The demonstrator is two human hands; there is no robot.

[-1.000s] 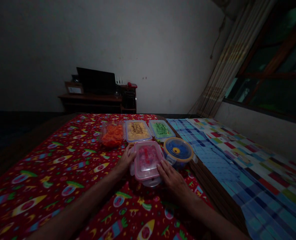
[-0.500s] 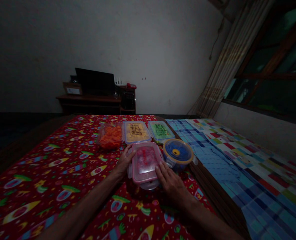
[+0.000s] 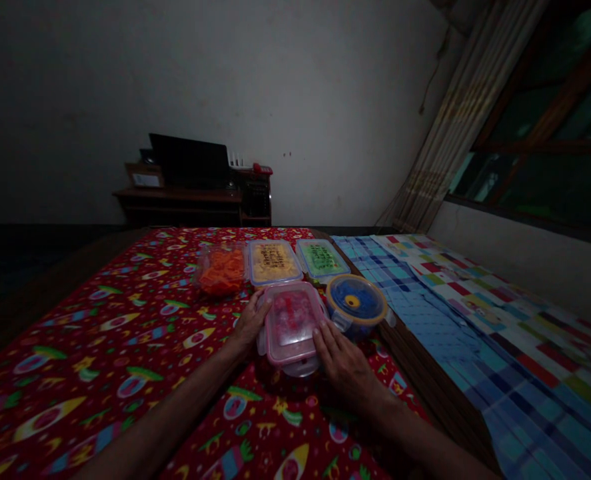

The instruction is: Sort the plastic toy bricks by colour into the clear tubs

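A clear plastic food container with a pink-rimmed lid point(image 3: 292, 327) and pinkish-red contents sits in front of me on a red patterned cloth. My left hand point(image 3: 251, 321) grips its left side, the thumb on the lid's edge. Against its right side lies my right hand point(image 3: 344, 357), fingers together along the lid's rim. The near lid flap hangs outward. Just right of it stands a round container with a yellow-rimmed lid point(image 3: 358, 300) and blue contents. Behind are a container of orange pieces point(image 3: 222, 270), one with yellow contents point(image 3: 274, 262) and one with green contents point(image 3: 322, 258).
The red patterned cloth point(image 3: 175, 373) covers the surface under the containers. A brown strip point(image 3: 440, 393) separates it from blue checked fabric point(image 3: 515, 393) on the right. Against the back wall, a desk point(image 3: 185, 195) carries a dark monitor point(image 3: 190, 162). A curtained window is at right.
Both hands stay on the pink-lidded container, which sits almost where it was. The view has shifted very slightly.
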